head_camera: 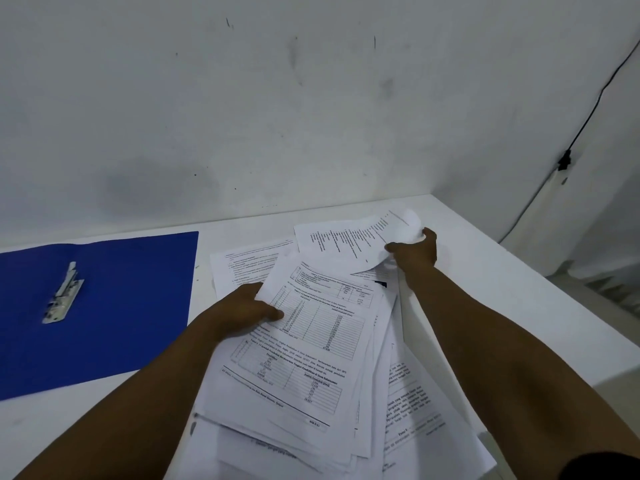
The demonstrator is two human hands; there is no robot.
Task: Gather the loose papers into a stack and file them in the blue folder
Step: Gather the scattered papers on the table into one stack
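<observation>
Loose papers (pixel 311 341) sit in a messy overlapping pile on the right half of the white desk (pixel 502 278), not squared up. Left hand (pixel 239 311) grips the left edge of the top sheets, thumb on top of a printed table page, fingers curled under. Right hand (pixel 415 252) pinches the far sheet (pixel 360 239) at its right edge; that sheet is lifted and curling up off the pile, text lines visible. Both forearms reach in from the near edge, right one lying across the pile's right side.

Blue folder (pixel 114 306) lies open and flat on the left of the desk, just beside the pile, apart from both hands. Its metal clip (pixel 64 294) sits near the middle, tilted. Marked white wall behind; black cable (pixel 588 116) runs down the right corner.
</observation>
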